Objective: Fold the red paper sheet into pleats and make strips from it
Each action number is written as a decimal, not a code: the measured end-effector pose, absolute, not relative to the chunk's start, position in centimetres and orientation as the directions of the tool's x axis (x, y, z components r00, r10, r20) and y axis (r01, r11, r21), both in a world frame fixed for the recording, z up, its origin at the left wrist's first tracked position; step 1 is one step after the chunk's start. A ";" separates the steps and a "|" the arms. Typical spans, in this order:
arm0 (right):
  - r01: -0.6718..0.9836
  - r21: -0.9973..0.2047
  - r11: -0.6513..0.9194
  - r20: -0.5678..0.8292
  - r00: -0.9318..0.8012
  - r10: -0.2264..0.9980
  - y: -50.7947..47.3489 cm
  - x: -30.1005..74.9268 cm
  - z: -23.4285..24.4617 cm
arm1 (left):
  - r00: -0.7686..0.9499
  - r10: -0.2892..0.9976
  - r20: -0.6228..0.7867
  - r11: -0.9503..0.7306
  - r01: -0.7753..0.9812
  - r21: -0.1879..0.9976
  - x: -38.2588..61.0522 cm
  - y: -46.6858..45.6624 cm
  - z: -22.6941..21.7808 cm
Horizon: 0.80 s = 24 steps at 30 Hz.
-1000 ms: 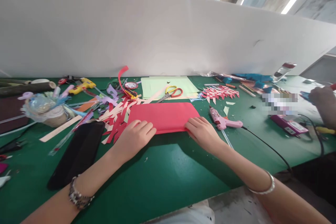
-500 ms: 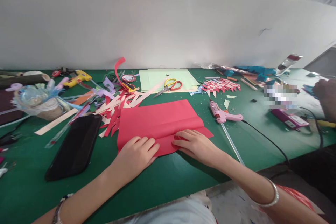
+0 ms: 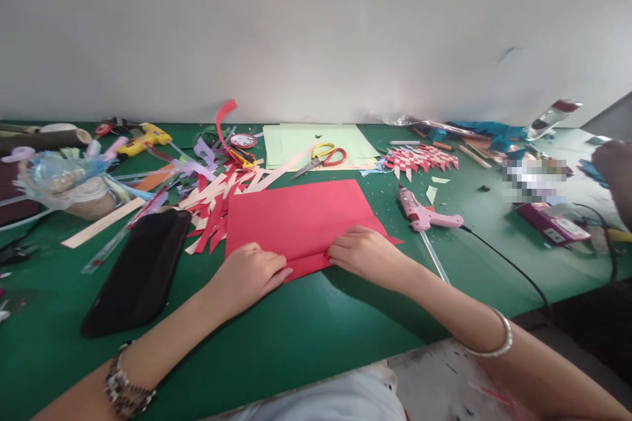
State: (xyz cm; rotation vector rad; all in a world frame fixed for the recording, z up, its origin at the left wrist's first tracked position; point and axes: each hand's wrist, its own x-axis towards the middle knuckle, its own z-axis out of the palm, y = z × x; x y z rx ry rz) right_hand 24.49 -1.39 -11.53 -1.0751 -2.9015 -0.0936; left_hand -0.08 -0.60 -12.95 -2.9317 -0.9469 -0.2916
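A sheet of red paper [image 3: 296, 214] lies on the green table in front of me, its near edge folded over. My left hand [image 3: 254, 275] is closed on the left part of that folded edge, thumb toward the middle. On the right part, my right hand [image 3: 363, 255] grips the fold with bent fingers. The fingertips of both hands are partly hidden by the paper and knuckles. Beyond the sheet, scissors [image 3: 323, 159] with yellow and red handles rest on pale green paper [image 3: 291, 143]. To the right lies a pink glue gun [image 3: 427, 214] with a clear glue stick.
Red and cream paper strips [image 3: 214, 210] are heaped at the sheet's left, near a black case [image 3: 138, 270]. A woven red-and-white paper piece [image 3: 419, 159] lies behind the glue gun, whose cord runs right. Another person's hand [image 3: 615, 168] shows at the right edge.
The near edge of the red paper is folded further over, leaving a narrower flap. Both hands have curled more tightly, the right one shifting slightly up. The view has turned a little.
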 end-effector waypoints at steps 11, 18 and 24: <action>0.747 0.186 0.639 0.248 -0.664 0.705 -2.7 22.8 -13.0 | 0.773 0.563 0.292 -0.798 0.600 -0.048 0.6 -0.9 -13.3; 0.743 0.073 0.665 0.244 -0.660 0.710 -2.5 20.8 -13.9 | 0.728 0.655 0.201 -0.749 0.660 0.050 -0.1 -1.4 -13.6; 0.720 0.045 0.693 0.223 -0.683 0.696 -1.8 21.0 -14.4 | 0.657 0.741 0.138 -0.671 0.729 0.136 -1.6 -1.8 -13.6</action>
